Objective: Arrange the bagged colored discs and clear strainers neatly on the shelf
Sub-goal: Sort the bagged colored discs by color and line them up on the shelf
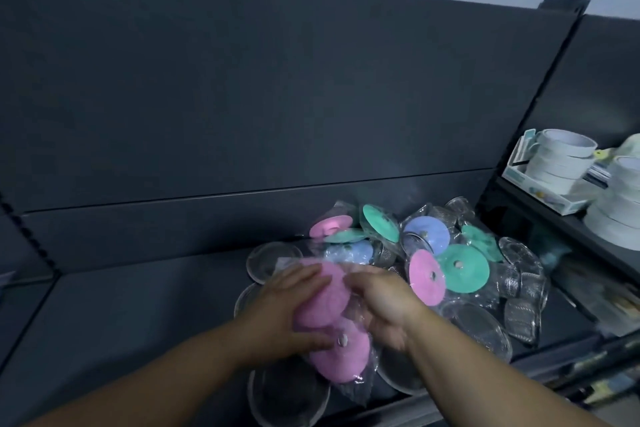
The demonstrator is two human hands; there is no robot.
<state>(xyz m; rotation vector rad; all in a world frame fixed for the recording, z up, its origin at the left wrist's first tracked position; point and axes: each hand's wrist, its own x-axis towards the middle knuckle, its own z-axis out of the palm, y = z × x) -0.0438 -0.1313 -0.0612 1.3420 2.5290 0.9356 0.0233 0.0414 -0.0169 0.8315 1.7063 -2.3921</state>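
A shop — dark metal display shelving (145,305) stocked with bagged goods (446,253) and tape rolls (557,163).

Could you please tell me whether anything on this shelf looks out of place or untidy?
Yes. The bagged pink, green and blue discs and clear mesh strainers lie in a jumbled, overlapping heap at the dark shelf's right end, tilted every way. Both hands hold a bag of pink discs.

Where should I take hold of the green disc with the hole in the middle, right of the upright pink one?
Probably by the green disc upper right rim, coming from above: it leans tilted on the pile, that edge raised and free, while its left edge tucks behind the pink disc.
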